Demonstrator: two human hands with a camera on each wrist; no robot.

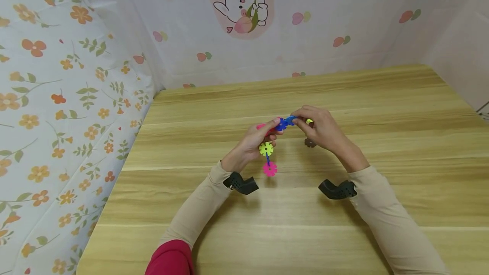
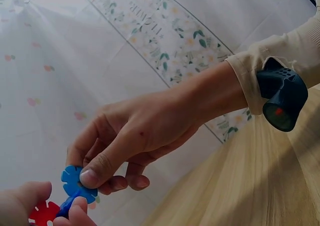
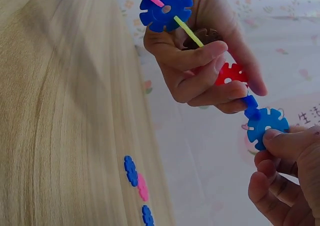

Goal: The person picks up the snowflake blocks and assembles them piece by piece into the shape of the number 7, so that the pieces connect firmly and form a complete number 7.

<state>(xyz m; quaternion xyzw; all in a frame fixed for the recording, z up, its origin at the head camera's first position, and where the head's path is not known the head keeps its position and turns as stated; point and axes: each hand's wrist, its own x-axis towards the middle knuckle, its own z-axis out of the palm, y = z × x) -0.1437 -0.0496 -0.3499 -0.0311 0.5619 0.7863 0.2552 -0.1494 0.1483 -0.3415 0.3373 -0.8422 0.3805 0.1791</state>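
Note:
My left hand (image 1: 250,141) grips a chain of notched plastic snowflake discs. A red disc (image 3: 232,74) and a brown disc (image 3: 206,38) show among its fingers in the right wrist view. From this hand hang a yellow disc (image 1: 266,148), a blue disc (image 3: 166,8), seen edge-on in the head view, and a pink disc (image 1: 270,169). My right hand (image 1: 321,128) pinches a light blue disc (image 3: 267,127) between thumb and fingers. That disc meets a dark blue disc (image 1: 281,124) at the left fingertips; their slots are partly hidden.
Beside the right hand show a bit of yellow disc (image 1: 310,121) and a grey-brown disc (image 1: 310,142); their support is unclear. Two small blue discs (image 3: 131,171) and a pink disc (image 3: 143,187) appear over the wooden table (image 1: 290,232). Printed cloth (image 1: 324,20) stands behind.

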